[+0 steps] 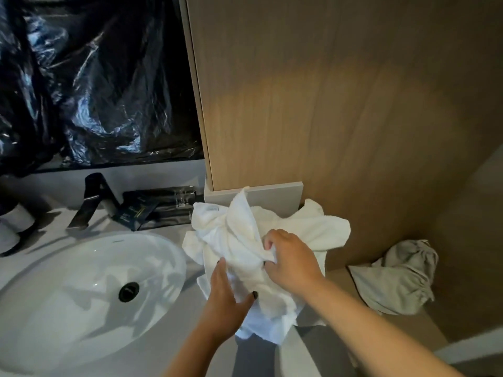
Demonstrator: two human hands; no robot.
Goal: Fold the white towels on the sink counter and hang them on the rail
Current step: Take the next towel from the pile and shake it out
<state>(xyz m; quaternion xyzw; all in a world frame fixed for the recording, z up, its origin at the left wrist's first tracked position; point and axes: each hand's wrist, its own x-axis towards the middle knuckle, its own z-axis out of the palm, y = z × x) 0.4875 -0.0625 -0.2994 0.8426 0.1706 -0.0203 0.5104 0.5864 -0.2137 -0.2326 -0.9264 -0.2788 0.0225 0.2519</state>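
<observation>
White towels (245, 240) lie crumpled in a loose heap on the bench (174, 349), just right of the sink basin (81, 281) and against the foot of the wood-grain cabinet (340, 104); the near edge of the heap hangs over the bench front. The right hand (292, 261) has its grip closed on the cloth, fingers curled down and pinching a raised fold near the middle of the heap, knuckles up, forearm reaching in from the lower right. The left hand (224, 291) lies flatter, fingers fairly straight and pressed on the towel's near-left part, thumb spread out to the right with a dark-painted nail showing; its forearm comes up from the bottom edge. A small label (213, 209) is sewn on one towel near the back of the heap, its writing too small to read.

Behind the basin stands a dark tap (87, 202), and beside it dark packets (138, 213) with pale printing that cannot be made out. Crinkled black plastic sheeting (95, 77) covers the wall above. A grey cloth (400, 278) lies bunched on a lower ledge to the right, well apart from the towels.
</observation>
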